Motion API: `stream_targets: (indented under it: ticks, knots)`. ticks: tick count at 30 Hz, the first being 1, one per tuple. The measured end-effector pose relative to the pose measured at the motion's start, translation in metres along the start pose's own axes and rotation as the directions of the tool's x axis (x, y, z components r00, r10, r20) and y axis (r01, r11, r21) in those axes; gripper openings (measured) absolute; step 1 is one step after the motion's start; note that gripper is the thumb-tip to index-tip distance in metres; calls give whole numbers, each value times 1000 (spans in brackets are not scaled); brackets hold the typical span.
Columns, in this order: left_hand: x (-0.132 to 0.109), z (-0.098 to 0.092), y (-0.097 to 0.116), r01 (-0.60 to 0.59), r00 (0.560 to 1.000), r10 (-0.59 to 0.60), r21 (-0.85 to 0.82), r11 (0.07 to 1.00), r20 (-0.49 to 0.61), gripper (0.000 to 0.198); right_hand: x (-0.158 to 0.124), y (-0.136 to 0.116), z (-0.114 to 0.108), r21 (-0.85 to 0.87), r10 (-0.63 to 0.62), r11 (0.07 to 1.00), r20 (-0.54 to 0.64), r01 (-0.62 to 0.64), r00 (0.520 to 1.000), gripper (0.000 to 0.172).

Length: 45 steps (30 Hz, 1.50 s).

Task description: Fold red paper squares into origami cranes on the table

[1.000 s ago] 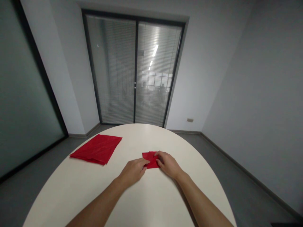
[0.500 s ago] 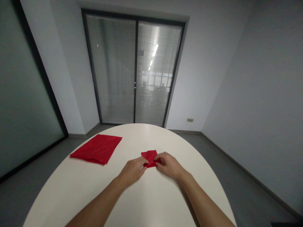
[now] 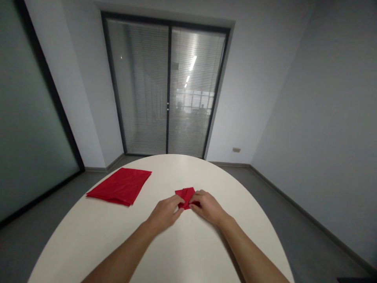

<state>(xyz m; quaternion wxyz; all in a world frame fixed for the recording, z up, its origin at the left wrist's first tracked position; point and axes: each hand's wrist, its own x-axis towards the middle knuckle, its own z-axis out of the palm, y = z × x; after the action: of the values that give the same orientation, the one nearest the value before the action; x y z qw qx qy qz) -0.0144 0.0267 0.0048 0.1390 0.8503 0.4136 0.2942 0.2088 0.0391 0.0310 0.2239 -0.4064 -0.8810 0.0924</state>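
A small folded red sheet (image 3: 186, 194), of thin paper or plastic, lies on the table between my two hands. My left hand (image 3: 166, 212) grips its left edge between thumb and fingers. At the right side, my right hand (image 3: 208, 206) pinches the sheet, with the fingers curled over its edge. Both hands rest low, close to the tabletop, and their fingertips cover part of the sheet's near half. A larger stack of flat red sheets (image 3: 122, 185), thin and slightly creased, lies to the left, apart from my hands.
The round white table (image 3: 176, 251) fills the lower view, its curved edge running behind the red sheets. Beyond it stand a dark-framed glass door with blinds (image 3: 167, 86) and pale walls (image 3: 294, 98). A frosted glass panel (image 3: 32, 118) is at the left.
My right hand has shifted slightly left, bringing the right side of the small red sheet inward over itself. The left hand and the larger stack have stayed in place.
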Motion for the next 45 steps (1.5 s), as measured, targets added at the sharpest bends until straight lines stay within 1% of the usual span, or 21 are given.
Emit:
stream_targets:
  ticks: [3,7,10,13,17,23,27,30,33,36,39,42,45]
  knots:
    - [1,-1,1,11,999,-13,-38,999,-33,30,-1,-3,-2,18,4,1000,-4,-4,1000,14]
    - [0,1,0,21,999,-26,-115,993,-39,45,-1,-4,-3,27,65,998,-6,-65,998,12]
    - [-1,3,-3,29,998,-36,-155,988,-44,51,-1,-3,-2,27,111,993,-4,-111,994,12]
    - [-1,4,-4,49,997,-58,-175,983,-46,54,-1,-3,-2,24,131,991,-11,-131,991,11]
    - [0,3,-2,81,995,-91,-168,982,-49,53,-2,-3,-3,5,136,991,-29,-136,990,10]
    - [-1,3,-2,81,994,-89,-125,989,-61,49,-2,-5,-2,-6,162,987,-56,-162,985,8]
    - [-1,5,-5,80,996,-83,-71,994,-42,50,0,-7,-2,-26,218,975,-95,-222,971,7]
    - [0,6,-5,80,996,-81,-48,996,-35,52,1,-8,0,-12,283,958,-130,-287,950,10]
    - [0,6,-5,84,996,-85,-20,996,-22,54,2,-6,5,15,313,949,-153,-314,938,14]
    - [-1,6,-6,64,998,-63,28,998,-7,50,4,-2,11,25,306,951,-181,-307,935,16]
    - [-2,7,-6,7,1000,-9,86,996,20,41,6,1,14,14,299,953,-214,-303,930,16]
    - [-2,5,-4,-32,998,24,148,988,57,33,7,2,14,-1,313,946,-249,-323,917,14]
    - [-2,2,0,-31,997,18,178,984,72,27,6,6,14,27,345,935,-288,-353,893,13]
